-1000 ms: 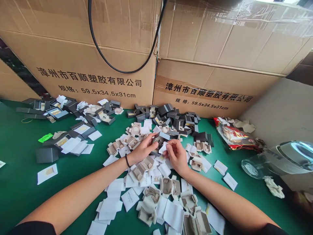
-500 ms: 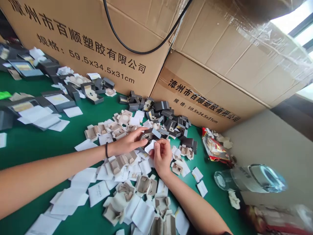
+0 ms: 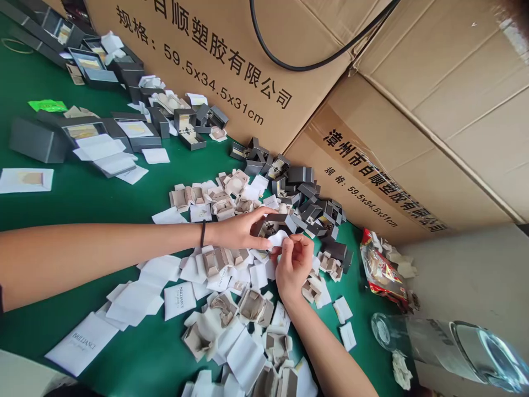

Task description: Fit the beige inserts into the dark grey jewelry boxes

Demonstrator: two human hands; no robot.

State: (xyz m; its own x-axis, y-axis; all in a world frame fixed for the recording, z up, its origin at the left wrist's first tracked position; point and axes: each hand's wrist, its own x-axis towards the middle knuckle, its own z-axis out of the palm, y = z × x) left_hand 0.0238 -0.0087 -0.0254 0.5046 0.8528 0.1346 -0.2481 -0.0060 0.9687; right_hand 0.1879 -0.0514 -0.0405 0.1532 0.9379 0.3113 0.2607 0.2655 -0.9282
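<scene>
My left hand (image 3: 242,227), with a black band at the wrist, grips a small dark jewellery box (image 3: 276,223) whose lid is raised. The inside of the box is partly hidden by my fingers. My right hand (image 3: 294,263) pinches a small white piece of paper (image 3: 278,239) at the front of the box. Around both hands lie folded beige card inserts (image 3: 219,260) and white printed envelopes (image 3: 180,300). Just beyond the hands is a heap of small dark boxes (image 3: 301,175), several of them open.
Large cardboard cartons (image 3: 198,60) wall off the back, with a black cable (image 3: 297,67) hanging in front. Larger grey boxes (image 3: 38,140) stand at left. A red snack packet (image 3: 382,270) and a clear bottle (image 3: 450,344) lie at right on the green table (image 3: 119,209).
The view has swung left, so the scene sits further right. My hands keep nearly the same hold on the box and the white paper.
</scene>
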